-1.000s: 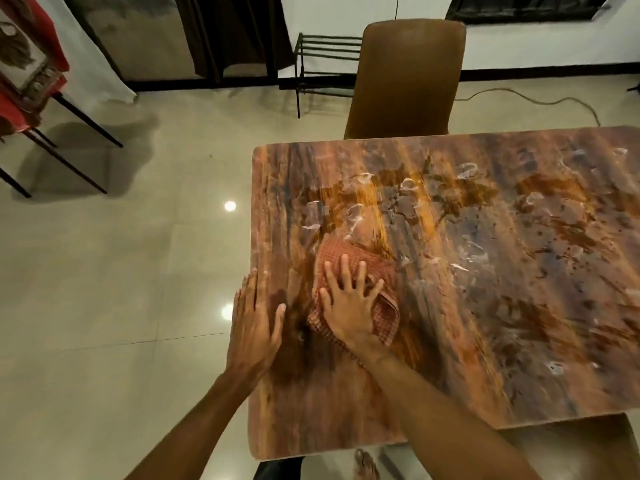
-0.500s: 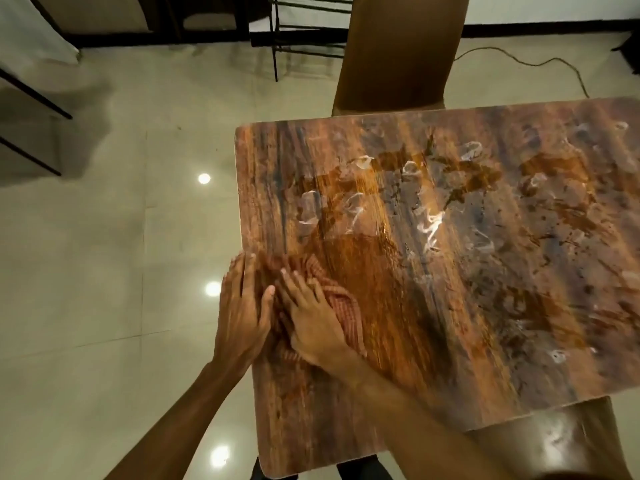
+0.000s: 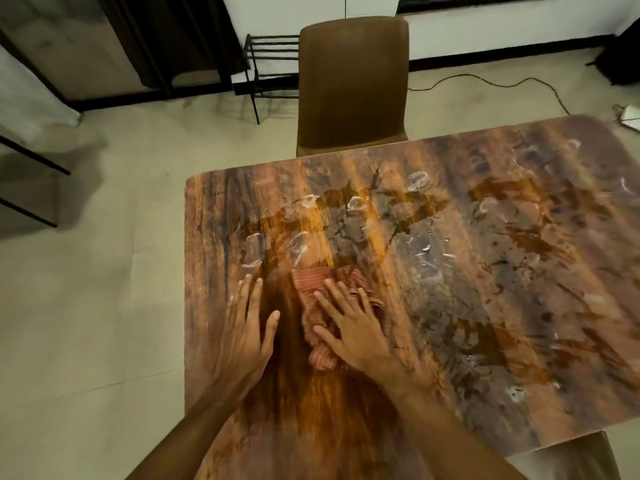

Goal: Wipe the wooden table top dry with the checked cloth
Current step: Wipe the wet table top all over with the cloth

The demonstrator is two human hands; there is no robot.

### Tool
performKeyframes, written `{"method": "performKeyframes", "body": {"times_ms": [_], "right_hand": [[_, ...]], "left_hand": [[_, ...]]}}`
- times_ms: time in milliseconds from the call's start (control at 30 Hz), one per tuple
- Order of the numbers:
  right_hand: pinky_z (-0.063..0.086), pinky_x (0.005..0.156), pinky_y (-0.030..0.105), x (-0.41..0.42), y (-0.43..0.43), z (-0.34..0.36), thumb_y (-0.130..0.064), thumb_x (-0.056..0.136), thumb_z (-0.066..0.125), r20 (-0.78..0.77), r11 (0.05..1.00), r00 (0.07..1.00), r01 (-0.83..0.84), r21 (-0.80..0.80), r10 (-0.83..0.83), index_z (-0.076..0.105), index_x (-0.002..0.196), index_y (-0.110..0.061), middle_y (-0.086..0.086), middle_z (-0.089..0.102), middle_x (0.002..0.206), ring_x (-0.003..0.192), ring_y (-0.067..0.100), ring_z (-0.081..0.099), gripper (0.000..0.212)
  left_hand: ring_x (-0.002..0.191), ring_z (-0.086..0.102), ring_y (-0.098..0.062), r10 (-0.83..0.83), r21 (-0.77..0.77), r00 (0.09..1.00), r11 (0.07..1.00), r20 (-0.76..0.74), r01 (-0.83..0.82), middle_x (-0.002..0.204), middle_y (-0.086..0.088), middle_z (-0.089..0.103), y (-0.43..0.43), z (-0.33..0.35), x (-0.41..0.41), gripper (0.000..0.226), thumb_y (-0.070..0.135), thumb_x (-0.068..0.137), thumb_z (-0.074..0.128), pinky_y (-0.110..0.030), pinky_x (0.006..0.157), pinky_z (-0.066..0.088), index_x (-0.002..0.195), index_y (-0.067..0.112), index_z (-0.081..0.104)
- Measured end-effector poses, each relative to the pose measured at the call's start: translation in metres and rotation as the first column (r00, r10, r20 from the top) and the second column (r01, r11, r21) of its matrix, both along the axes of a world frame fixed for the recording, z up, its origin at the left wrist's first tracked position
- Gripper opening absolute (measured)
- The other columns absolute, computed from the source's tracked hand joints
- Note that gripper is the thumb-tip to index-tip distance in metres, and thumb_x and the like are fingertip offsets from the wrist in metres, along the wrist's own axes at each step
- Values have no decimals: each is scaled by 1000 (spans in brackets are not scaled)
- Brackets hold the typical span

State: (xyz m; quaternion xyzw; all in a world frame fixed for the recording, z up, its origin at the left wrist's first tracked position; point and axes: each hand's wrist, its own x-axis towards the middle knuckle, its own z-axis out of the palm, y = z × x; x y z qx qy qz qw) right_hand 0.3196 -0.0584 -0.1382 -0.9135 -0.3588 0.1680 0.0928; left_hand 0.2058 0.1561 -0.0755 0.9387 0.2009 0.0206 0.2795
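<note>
The left hand (image 3: 247, 329) lies flat and open on the wooden surface (image 3: 485, 306), fingers together, near its left edge. Just to its right, the right hand (image 3: 356, 327) presses down with fingers spread on the checked cloth (image 3: 313, 284), which is bunched up and partly hidden under the palm. Beyond the cloth, wet streaks and droplets (image 3: 353, 216) glisten, blurred and hard to trace. A brown chair (image 3: 351, 84) stands at the far side; the surface's right end is cut off.

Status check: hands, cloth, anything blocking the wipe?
Right hand flat on checked cloth. Left hand flat on bare table top. Water patches remain ahead. Nothing blocking.
</note>
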Motion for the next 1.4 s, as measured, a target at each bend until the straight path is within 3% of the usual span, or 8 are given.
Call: {"method": "performKeyframes", "body": {"times_ms": [167,367,567,767,933,1100,1267,1400], "right_hand": [[-7,125,65,82,-3,0,-65,106,22,40,927,929,370,-63,-368,7,166,-39,2,-9,175,160,35,-11,67],[11,126,63,56,102,-10,-58,107,24,92,982,978,-188,19,186,19,165,-36,-1,4,176,162,30,6,62],[0,127,63,131,131,-9,-53,109,22,124,959,952,284,-17,-279,12,166,-35,4,1,176,161,36,-1,61],[15,127,59,48,235,-16,-43,108,27,100,949,949,-308,73,300,20,165,-31,0,4,176,162,27,4,58],[7,129,57,114,276,-12,-43,110,21,99,999,995,26,35,-29,13,167,-28,3,1,176,162,28,-2,59],[4,129,56,125,367,-9,-40,109,22,100,959,958,-276,64,269,12,167,-21,4,2,176,162,28,1,62],[2,130,54,178,350,-9,-39,111,22,100,997,992,68,40,-71,12,167,-17,5,5,175,162,26,0,61],[0,130,54,155,384,-8,-36,111,26,71,981,984,-168,101,161,15,167,-16,4,7,175,162,28,1,60]], "left_hand": [[157,1,-13,-5,-49,1000,999,-30,3,170,5,2,-2,3,48,69,53,101,27,-47,127,11,161,25,9],[157,4,-13,44,42,999,998,14,-44,170,2,8,47,-7,76,64,46,103,31,-40,128,3,161,22,15],[156,1,-9,132,-21,990,991,43,-131,170,8,3,122,-35,77,67,55,103,29,-43,127,7,161,31,8],[155,0,-3,198,-65,978,979,69,-193,170,8,6,177,-43,75,67,59,102,24,-27,126,-5,161,30,10],[156,-3,-6,202,-56,978,978,55,-199,170,9,1,212,-53,86,66,58,103,24,-31,126,-4,161,29,11],[156,-1,-8,197,-32,974,980,113,-195,171,2,5,233,-47,107,66,52,104,27,-22,124,-7,161,21,15],[156,-3,-8,172,-42,977,985,129,-168,170,3,3,249,-38,130,66,53,104,26,-25,124,-7,161,22,13],[156,1,-9,140,-13,981,990,136,-139,170,0,6,246,-35,140,66,51,104,27,-32,127,0,161,20,16]]}}
